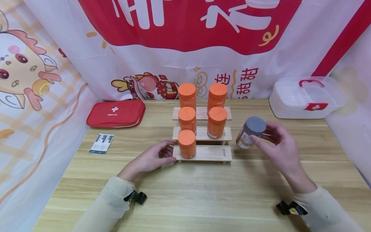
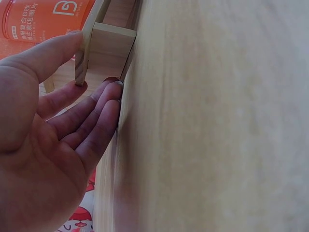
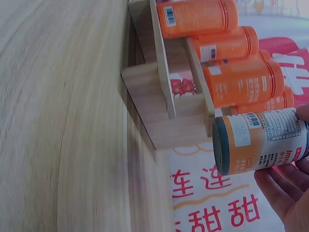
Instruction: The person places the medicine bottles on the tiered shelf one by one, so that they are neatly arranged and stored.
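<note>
A three-tier wooden stepped rack (image 1: 210, 153) stands on the table, holding several orange-lidded bottles (image 1: 186, 145). Two are on the top step, two on the middle and one at the left of the lowest. My left hand (image 1: 150, 157) pinches the left end of the lowest step; the left wrist view shows the thumb on the board's (image 2: 83, 58) upper face and the index finger beneath. To the right of the rack, my right hand (image 1: 279, 151) grips a grey-lidded bottle (image 1: 246, 139), tilted. In the right wrist view this bottle (image 3: 263, 140) has a printed orange-and-white label.
A red first-aid pouch (image 1: 116, 113) lies at the back left, with a small printed card (image 1: 101, 144) in front of it. At the back right stands a white first-aid box (image 1: 307, 98) with a red handle. Printed cloth (image 1: 188, 61) hangs behind the table.
</note>
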`<state>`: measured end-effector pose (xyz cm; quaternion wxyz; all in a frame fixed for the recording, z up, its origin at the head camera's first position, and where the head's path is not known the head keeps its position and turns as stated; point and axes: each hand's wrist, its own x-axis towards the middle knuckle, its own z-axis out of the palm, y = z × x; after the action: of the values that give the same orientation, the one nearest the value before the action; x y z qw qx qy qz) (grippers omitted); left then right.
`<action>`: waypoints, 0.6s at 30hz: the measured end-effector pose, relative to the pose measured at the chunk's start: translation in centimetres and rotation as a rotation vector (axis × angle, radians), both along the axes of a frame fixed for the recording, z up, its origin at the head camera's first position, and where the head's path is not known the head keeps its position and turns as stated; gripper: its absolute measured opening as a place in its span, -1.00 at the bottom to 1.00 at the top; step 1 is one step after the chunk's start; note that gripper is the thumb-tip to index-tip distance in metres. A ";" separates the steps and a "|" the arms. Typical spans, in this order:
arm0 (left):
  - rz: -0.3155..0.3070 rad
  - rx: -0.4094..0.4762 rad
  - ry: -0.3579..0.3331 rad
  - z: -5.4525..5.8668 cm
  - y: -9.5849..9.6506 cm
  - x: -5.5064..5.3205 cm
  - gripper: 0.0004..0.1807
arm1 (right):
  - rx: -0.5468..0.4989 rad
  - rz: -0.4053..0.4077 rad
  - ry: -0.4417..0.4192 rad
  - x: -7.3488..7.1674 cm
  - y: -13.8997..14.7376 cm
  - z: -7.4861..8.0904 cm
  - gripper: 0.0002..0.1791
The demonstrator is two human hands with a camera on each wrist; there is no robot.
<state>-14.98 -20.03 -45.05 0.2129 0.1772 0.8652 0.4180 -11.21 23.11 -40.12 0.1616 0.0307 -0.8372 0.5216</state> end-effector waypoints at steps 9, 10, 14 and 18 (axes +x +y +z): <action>0.001 0.002 0.007 0.0 0.1 0.0 -0.30 | 0.027 0.065 0.018 0.9 -1.4 0.5 -0.39; 0.001 0.003 0.005 0.1 0.0 0.0 -0.30 | 0.030 0.074 0.012 1.0 -1.6 0.6 -0.39; 0.003 0.006 0.002 0.1 0.0 0.0 -0.30 | 0.033 0.114 -0.003 1.1 -2.4 0.8 -0.38; 0.001 0.008 0.005 0.0 0.0 0.0 -0.30 | 0.035 0.155 -0.019 1.2 -3.3 0.8 -0.39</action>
<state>-14.96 -19.99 -45.03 0.2099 0.1785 0.8640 0.4214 -10.04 19.81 -39.33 0.1122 0.0931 -0.8429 0.5179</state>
